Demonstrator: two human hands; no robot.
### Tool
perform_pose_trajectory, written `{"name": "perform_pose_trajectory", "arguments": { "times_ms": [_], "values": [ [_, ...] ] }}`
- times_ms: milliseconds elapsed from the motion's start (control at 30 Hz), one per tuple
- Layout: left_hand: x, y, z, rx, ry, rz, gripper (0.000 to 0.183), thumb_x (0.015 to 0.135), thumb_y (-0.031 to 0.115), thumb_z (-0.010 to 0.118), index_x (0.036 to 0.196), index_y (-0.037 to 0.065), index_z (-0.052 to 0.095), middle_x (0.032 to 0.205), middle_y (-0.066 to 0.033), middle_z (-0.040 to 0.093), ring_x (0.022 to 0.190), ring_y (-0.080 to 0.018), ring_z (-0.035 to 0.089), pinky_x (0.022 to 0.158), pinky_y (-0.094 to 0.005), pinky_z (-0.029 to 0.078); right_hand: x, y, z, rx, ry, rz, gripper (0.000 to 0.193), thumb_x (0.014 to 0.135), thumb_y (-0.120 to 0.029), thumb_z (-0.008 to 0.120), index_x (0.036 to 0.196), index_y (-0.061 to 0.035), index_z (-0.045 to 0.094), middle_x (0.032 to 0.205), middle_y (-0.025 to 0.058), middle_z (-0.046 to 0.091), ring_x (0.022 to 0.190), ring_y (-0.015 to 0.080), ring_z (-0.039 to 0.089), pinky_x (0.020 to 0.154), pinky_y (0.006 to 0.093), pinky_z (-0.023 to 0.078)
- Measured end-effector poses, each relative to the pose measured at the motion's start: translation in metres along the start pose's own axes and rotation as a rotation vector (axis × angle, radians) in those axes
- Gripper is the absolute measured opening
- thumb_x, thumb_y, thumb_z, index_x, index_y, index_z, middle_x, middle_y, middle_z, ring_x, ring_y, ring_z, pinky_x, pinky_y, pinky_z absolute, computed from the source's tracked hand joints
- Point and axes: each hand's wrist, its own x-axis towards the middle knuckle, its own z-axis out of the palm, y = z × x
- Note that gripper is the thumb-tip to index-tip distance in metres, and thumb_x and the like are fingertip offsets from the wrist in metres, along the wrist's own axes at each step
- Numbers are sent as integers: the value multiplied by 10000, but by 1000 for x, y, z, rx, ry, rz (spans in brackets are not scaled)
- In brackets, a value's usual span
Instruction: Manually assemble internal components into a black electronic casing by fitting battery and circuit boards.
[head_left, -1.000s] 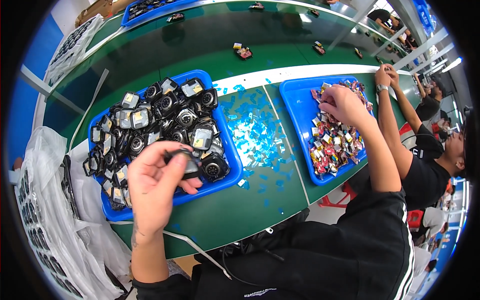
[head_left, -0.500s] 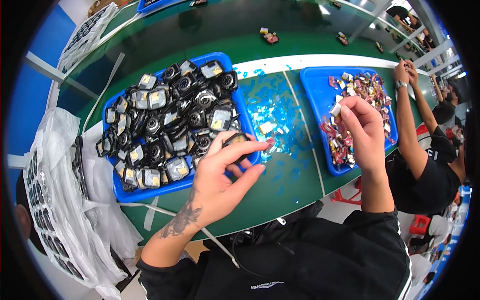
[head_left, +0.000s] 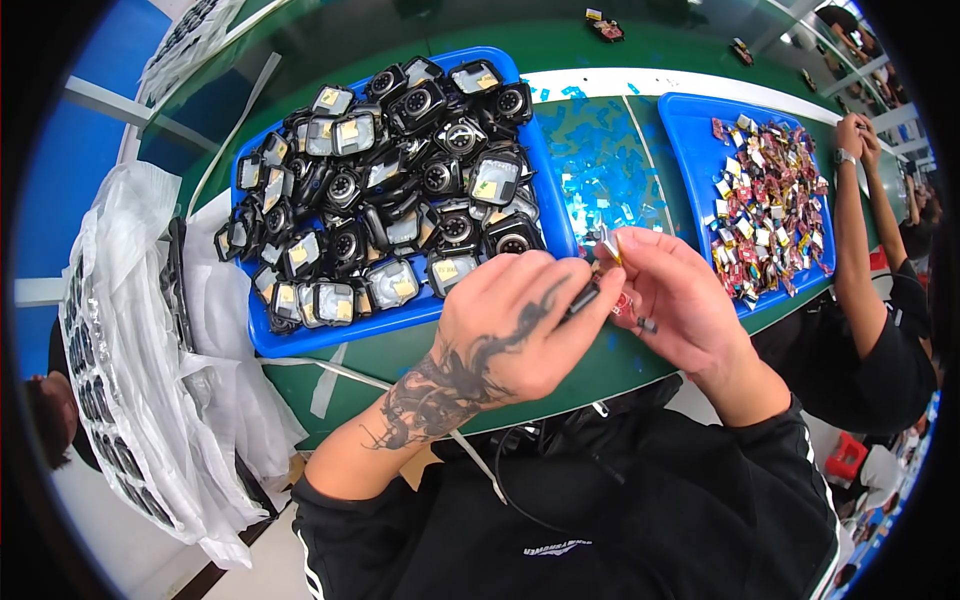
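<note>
Green table [head_left: 620, 366] carries left blue tray [head_left: 549, 170], heap of black watch cases [head_left: 385, 172] inside, and right blue tray [head_left: 700, 165] holding smaller heap of components [head_left: 768, 205]. Left hand [head_left: 515, 320] curled nearly closed; right hand [head_left: 690, 305] pinched just beside it. Left holds dark case [head_left: 581, 300], mostly hidden; right, small silvery piece [head_left: 609, 246].

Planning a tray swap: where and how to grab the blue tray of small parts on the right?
Probably both long rims of the blue tray, coming from the near end. The raised edge offers something to hook, the left side has bare wall, and the loose small parts favour a level lift.
</note>
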Motion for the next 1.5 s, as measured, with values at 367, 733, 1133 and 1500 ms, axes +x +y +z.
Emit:
{"name": "perform_pose_trajectory", "arguments": {
  "times_ms": [367,733,1133,1500],
  "values": [
    [-2,8,-5,-534,-2,-506,191,735,22,778,923,44,754,900,-85,601,738,-160,607,640,-268,492,-18,8,12,-862,20,-856,321,863,-36,704,1147,39,574,1033,86,609,888,128,594,765,248,491],
    [-4,8,-4,-577,-118,-463,144,757,61,793,891,48,741,926,-78,594,721,-119,615,600,-238,495,-21,9,15,-815,21,-642,114,870,30,684,951,24,604,927,60,619,825,96,600,734,238,501],
    [-4,7,-2,-916,-141,-693,124,770,28,758,889,9,732,832,-96,647,873,-173,605,729,-283,490,-14,8,10,-1220,53,-995,181,781,106,673,914,8,599,881,115,593,759,218,587,666,294,490],
    [-5,15,-2,-569,-157,-611,145,768,26,750,911,24,724,940,-100,615,761,-190,644,628,-297,515,-16,2,17,-1553,26,-1183,224,680,67,747,879,-6,673,875,120,699,714,244,676,609,323,542]
  ]
}}
